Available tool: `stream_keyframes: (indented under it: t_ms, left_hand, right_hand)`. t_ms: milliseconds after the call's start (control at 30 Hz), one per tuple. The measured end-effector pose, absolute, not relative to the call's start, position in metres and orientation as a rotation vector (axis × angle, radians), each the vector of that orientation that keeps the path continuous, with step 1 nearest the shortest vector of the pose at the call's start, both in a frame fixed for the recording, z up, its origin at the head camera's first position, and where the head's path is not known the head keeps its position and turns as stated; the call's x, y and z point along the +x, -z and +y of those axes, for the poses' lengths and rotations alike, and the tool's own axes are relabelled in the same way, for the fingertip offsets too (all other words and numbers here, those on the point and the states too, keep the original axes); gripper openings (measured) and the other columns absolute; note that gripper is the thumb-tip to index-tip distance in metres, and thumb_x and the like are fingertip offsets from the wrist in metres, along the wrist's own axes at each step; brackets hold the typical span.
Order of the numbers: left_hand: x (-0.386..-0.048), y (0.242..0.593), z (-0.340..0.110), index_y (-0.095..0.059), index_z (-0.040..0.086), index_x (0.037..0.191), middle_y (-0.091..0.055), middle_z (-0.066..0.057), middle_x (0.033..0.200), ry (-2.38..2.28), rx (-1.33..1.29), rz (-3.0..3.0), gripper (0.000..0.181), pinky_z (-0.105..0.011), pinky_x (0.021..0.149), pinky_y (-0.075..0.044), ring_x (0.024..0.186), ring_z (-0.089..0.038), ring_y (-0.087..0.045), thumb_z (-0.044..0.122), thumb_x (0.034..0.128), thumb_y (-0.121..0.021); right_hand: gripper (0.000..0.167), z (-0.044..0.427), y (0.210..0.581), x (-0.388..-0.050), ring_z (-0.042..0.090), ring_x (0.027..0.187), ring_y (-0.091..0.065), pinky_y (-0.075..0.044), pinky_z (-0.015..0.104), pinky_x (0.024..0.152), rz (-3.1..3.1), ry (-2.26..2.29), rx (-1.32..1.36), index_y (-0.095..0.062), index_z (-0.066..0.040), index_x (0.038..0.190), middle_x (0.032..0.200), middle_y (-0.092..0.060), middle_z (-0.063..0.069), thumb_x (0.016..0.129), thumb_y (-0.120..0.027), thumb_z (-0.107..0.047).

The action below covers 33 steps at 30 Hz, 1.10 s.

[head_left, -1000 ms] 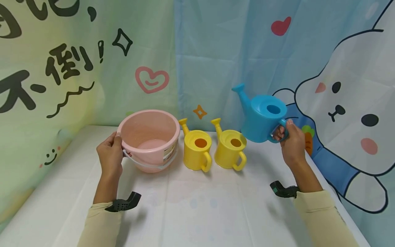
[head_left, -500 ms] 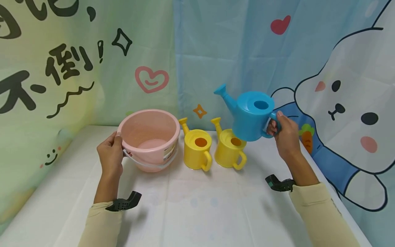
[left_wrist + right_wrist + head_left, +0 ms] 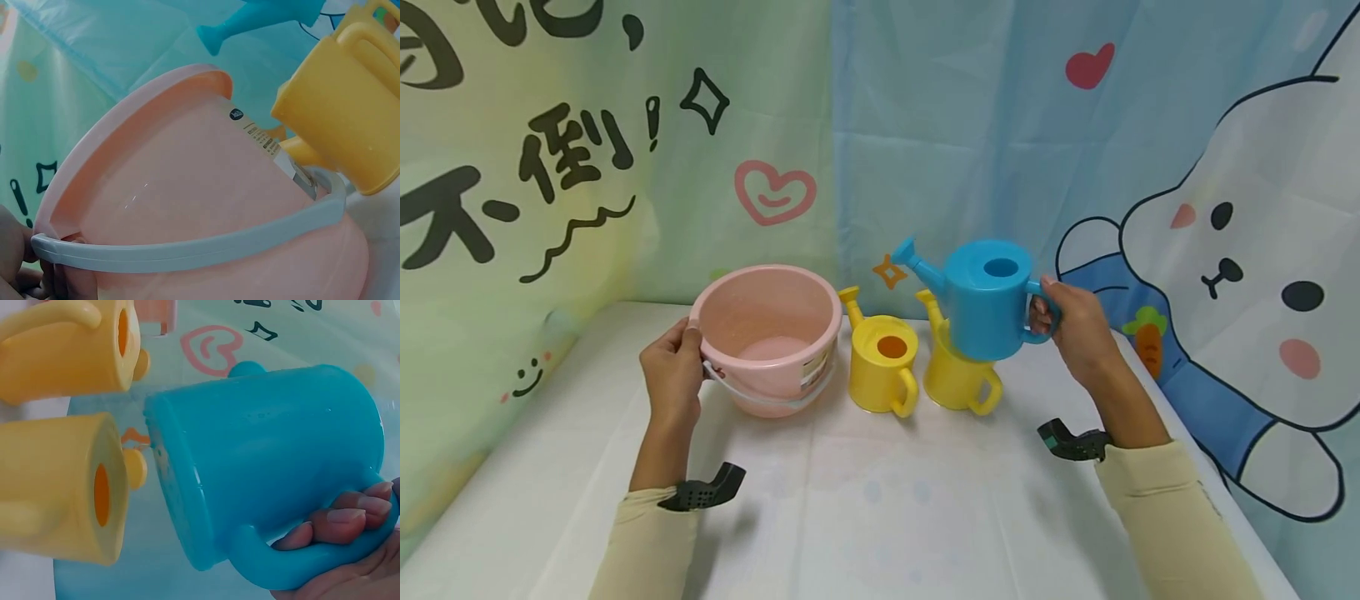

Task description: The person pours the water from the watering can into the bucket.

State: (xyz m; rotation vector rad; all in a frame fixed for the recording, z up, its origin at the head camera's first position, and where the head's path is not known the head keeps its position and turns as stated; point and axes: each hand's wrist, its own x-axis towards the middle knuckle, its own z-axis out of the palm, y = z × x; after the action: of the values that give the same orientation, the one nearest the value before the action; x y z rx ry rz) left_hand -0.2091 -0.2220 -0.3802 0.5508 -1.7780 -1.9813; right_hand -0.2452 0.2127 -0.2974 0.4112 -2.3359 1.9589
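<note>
Before the backdrop, a blue can partly hides a yellow can.

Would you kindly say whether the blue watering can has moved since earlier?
Yes: the blue watering can has moved left, away from the printed rabbit.

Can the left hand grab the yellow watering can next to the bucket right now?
Probably not: the left hand holds the pink bucket, and the bucket is between it and that yellow watering can.
</note>
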Motion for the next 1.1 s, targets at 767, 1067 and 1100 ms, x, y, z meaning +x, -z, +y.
stream_keyframes:
  t_ms: [767, 1067, 1100]
  left_hand:
    - [-0.209, 0.378, -0.222, -0.052, 0.003, 0.14, -0.06, -0.017, 0.099, 2.004, 0.562, -1.795, 0.044, -0.019, 0.05, -0.053, 0.051, -0.009, -0.058, 0.025, 0.1019, -0.051]
    - [-0.209, 0.378, -0.224, -0.05, 0.003, 0.141, -0.058, -0.019, 0.102, 2.002, 0.571, -1.802, 0.046, -0.019, 0.05, -0.054, 0.052, -0.009, -0.058, 0.027, 0.1016, -0.052]
    - [-0.209, 0.378, -0.224, -0.051, 0.003, 0.141, -0.058, -0.019, 0.101, 2.001, 0.573, -1.805, 0.046, -0.019, 0.051, -0.054, 0.052, -0.009, -0.058, 0.027, 0.1016, -0.052]
  right_hand:
    - [0.052, 0.182, 0.288, -0.251, 0.02, 0.06, -0.039, -0.039, 0.031, 0.06, -2.488, -1.689, 0.486, -0.04, 0.005, 0.076, 0.066, -0.032, 0.005, 0.106, -0.038, -0.038]
    - [0.055, 0.164, 0.286, -0.252, 0.023, 0.056, -0.039, -0.037, 0.03, 0.055, -2.519, -1.582, 0.512, -0.039, 0.006, 0.069, 0.061, -0.033, 0.004, 0.104, -0.043, -0.036]
    - [0.056, 0.162, 0.286, -0.252, 0.023, 0.055, -0.039, -0.036, 0.029, 0.054, -2.515, -1.575, 0.509, -0.039, 0.007, 0.069, 0.061, -0.033, 0.004, 0.104, -0.044, -0.037]
